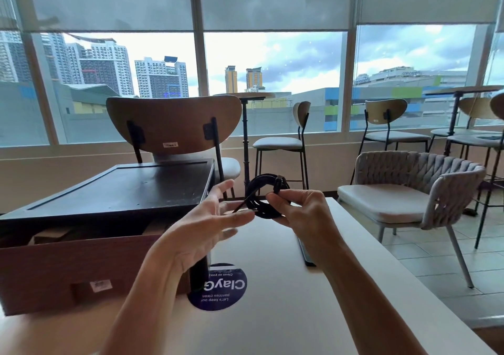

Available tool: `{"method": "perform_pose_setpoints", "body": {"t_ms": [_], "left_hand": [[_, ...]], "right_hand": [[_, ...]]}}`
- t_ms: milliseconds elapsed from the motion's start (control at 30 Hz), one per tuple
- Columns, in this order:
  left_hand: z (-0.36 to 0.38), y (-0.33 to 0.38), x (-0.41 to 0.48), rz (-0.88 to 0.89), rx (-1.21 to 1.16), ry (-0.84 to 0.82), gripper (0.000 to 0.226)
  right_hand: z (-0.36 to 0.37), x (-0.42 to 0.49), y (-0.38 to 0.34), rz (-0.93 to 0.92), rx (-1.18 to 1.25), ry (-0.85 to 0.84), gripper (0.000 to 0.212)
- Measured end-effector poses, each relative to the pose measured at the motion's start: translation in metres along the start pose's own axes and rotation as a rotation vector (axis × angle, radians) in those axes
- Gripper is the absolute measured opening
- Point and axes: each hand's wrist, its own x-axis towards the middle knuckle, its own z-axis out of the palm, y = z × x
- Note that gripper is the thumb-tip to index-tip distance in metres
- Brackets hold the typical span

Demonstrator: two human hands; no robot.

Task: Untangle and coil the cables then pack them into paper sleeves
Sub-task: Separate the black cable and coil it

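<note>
Your right hand [297,207] pinches the already coiled black cable [266,191], your left hand [215,218] spreads open beside it; sleeving is not yet done.

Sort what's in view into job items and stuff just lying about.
Job: coiled black cable, pinched by the right hand; left hand, open beside it; brown box, perhaps holding sleeves.
Lying about: round sticker and dark flat bar on the table; woven chair.

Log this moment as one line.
coiling | right hand pinches cable coil | left hand fingers straight, beside coil | coil above table
</note>
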Motion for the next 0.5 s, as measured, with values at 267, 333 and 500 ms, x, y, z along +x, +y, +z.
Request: {"method": "perform_pose_setpoints", "body": {"t_ms": [267,333,500], "left_hand": [[0.020,-0.009,0.013,0.142,0.056,0.233,0.049],[0.019,-0.008,0.014,0.097,-0.063,0.225,0.041],[0.019,-0.013,0.021,0.035,-0.141,0.343,0.019]], "right_hand": [[0.010,-0.007,-0.006,-0.014,0.014,-0.072,0.011],[0.010,-0.007,-0.007,-0.010,0.017,-0.086,0.014],[0.009,-0.008,-0.007,0.013,0.025,-0.098,0.016]]}}
